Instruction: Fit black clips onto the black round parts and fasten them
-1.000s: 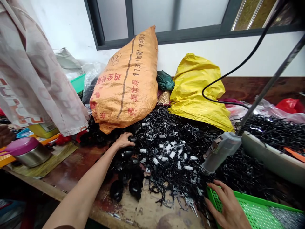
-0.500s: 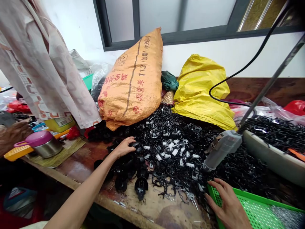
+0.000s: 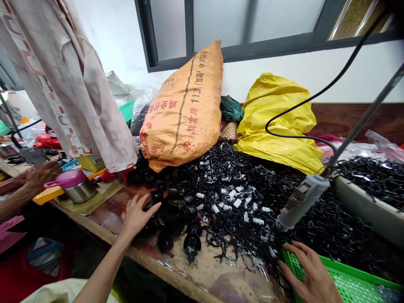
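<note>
My left hand (image 3: 136,214) is over the left edge of a group of round black parts (image 3: 170,214), thumb and fingers apart; nothing shows in its grasp. At the lower right, my right hand (image 3: 311,269) rests on the near left corner of a green perforated tray (image 3: 350,280), its fingers spread over the rim. Small metal pieces lie in the tray. Between the hands spreads a heap of black wire-like parts with white blocks (image 3: 233,202). One black part with a flared collar (image 3: 192,244) sits at the front of the heap.
A grey electric driver (image 3: 303,202) hangs above the heap. Behind are an orange sack (image 3: 186,113) and a yellow bag (image 3: 277,122). A steel cup with a purple lid (image 3: 77,187) stands left, near another person's hands (image 3: 42,176). A pale tub (image 3: 366,206) is right.
My left hand has moved left and toward the table edge, away from the black parts it was touching. My right hand stays at the tray. The view has shifted left.
</note>
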Demonstrator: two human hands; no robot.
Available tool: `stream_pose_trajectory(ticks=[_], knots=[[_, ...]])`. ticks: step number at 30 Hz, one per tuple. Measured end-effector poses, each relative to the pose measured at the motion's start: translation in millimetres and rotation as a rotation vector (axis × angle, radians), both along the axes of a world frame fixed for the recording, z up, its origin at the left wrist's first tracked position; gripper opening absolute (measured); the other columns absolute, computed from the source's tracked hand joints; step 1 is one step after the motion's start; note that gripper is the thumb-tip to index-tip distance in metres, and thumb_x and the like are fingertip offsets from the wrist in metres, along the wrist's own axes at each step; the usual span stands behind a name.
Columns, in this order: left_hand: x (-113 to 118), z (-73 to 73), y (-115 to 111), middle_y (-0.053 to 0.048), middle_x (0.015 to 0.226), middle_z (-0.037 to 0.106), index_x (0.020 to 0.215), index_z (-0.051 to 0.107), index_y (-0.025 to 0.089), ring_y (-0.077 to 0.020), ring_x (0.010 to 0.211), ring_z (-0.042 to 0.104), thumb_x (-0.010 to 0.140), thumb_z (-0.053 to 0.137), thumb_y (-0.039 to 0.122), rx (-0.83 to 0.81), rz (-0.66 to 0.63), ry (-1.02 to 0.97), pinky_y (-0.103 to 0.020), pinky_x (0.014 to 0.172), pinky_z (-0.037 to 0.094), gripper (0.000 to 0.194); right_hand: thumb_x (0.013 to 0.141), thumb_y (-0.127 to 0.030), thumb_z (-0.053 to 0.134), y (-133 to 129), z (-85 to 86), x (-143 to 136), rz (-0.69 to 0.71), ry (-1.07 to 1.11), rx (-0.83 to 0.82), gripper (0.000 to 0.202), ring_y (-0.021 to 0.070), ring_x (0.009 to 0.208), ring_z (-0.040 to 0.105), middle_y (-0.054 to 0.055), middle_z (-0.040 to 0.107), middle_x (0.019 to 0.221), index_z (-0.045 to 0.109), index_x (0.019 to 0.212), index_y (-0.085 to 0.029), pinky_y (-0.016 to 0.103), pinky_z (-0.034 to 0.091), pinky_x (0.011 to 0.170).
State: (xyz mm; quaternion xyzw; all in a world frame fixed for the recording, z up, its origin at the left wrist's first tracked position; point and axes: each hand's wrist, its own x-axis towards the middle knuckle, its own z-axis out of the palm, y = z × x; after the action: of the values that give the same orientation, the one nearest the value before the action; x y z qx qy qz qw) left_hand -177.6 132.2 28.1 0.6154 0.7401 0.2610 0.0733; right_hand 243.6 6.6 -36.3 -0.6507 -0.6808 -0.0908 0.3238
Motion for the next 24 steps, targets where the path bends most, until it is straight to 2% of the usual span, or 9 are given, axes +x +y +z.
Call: stream_pose_trajectory(ticks=[2, 4, 6, 8, 11, 15, 17, 20, 24], knots=[[-3, -14.3, -13, -0.016, 0.125, 0.037, 0.113, 0.046, 0.018, -0.0339, 0.117, 0.027, 0.062, 0.045, 0.058, -0.014, 0.041, -0.016, -0.052, 0.09, 0.024, 0.065, 0.073, -0.037, 0.044, 0, 0.4, 0, 0.001, 0.013, -0.009, 0.027, 0.0225, 0.092, 0.05, 0.009, 0.045, 0.102, 0.05, 0.093, -0.02, 0.035, 0.044, 0.074], [3, -24.9, -22, -0.014, 0.125, 0.038, 0.114, 0.045, 0.019, -0.0304, 0.118, 0.028, 0.06, 0.048, 0.056, -0.014, 0.007, -0.056, -0.046, 0.092, 0.025, 0.066, 0.073, -0.038, 0.043, 0, 1.2, -1, 0.002, 0.031, -0.013, 0.028, 0.0229, 0.092, 0.051, 0.009, 0.045, 0.102, 0.05, 0.093, -0.02, 0.035, 0.044, 0.074], [16, -27.9, -24, -0.013, 0.127, 0.035, 0.114, 0.045, 0.022, -0.0297, 0.12, 0.025, 0.061, 0.049, 0.055, -0.006, -0.027, -0.125, -0.046, 0.093, 0.024, 0.063, 0.073, -0.04, 0.042, -1, 2.2, -1, -0.004, 0.046, -0.006, 0.029, 0.0234, 0.091, 0.051, 0.009, 0.046, 0.101, 0.051, 0.092, -0.02, 0.036, 0.044, 0.074], [28, -21.3, -17, -0.011, 0.13, 0.032, 0.109, 0.049, 0.024, -0.0319, 0.122, 0.019, 0.061, 0.051, 0.052, 0.034, -0.005, -0.208, -0.051, 0.093, 0.018, 0.056, 0.073, -0.041, 0.042, -1, 3.2, -1, -0.01, 0.046, -0.002, 0.029, 0.0234, 0.09, 0.052, 0.009, 0.047, 0.1, 0.051, 0.09, -0.02, 0.034, 0.046, 0.07], [40, 2.7, 11, -0.009, 0.129, 0.032, 0.098, 0.055, 0.023, -0.033, 0.122, 0.015, 0.059, 0.059, 0.045, 0.133, 0.051, -0.466, -0.051, 0.095, 0.014, 0.045, 0.074, -0.04, 0.041, -2, 4.0, -1, -0.019, 0.031, 0.001, 0.028, 0.0228, 0.088, 0.053, 0.009, 0.047, 0.1, 0.051, 0.09, -0.02, 0.032, 0.048, 0.065], [55, 36.9, 79, -0.012, 0.103, 0.054, 0.097, 0.054, 0.013, -0.0254, 0.097, 0.049, 0.069, 0.051, 0.043, 0.06, -0.004, -0.702, -0.042, 0.08, 0.04, 0.04, 0.074, -0.039, 0.042, -1, 3.1, -1, -0.017, 0.015, 0.007, 0.027, 0.0216, 0.085, 0.055, 0.009, 0.048, 0.1, 0.051, 0.091, -0.02, 0.03, 0.048, 0.064], [67, 49.2, 113, -0.008, 0.101, 0.054, 0.102, 0.05, 0.014, -0.0183, 0.086, 0.054, 0.077, 0.045, 0.034, 0.029, -0.041, -0.794, -0.038, 0.072, 0.044, 0.032, 0.074, -0.039, 0.043, -1, 2.3, 0, -0.019, 0.007, 0.007, 0.027, 0.0211, 0.085, 0.055, 0.009, 0.048, 0.1, 0.051, 0.091, -0.02, 0.03, 0.048, 0.064], [85, 71.1, 153, -0.007, 0.104, 0.052, 0.105, 0.047, 0.016, -0.0172, 0.086, 0.054, 0.079, 0.045, 0.028, 0.07, -0.095, -0.885, -0.037, 0.071, 0.045, 0.029, 0.074, -0.038, 0.043, -1, 2.0, 0, -0.031, -0.02, 0.029, 0.026, 0.0206, 0.084, 0.056, 0.008, 0.049, 0.099, 0.051, 0.091, -0.02, 0.029, 0.049, 0.064], [95, 125.9, 184, -0.007, 0.105, 0.052, 0.105, 0.047, 0.015, -0.0179, 0.087, 0.053, 0.078, 0.045, 0.027, 0.229, -0.186, -0.915, -0.038, 0.072, 0.045, 0.03, 0.074, -0.037, 0.044, -1, 3.2, 0, -0.019, -0.047, 0.039, 0.025, 0.0197, 0.083, 0.057, 0.008, 0.05, 0.098, 0.051, 0.091, -0.02, 0.028, 0.048, 0.065]])
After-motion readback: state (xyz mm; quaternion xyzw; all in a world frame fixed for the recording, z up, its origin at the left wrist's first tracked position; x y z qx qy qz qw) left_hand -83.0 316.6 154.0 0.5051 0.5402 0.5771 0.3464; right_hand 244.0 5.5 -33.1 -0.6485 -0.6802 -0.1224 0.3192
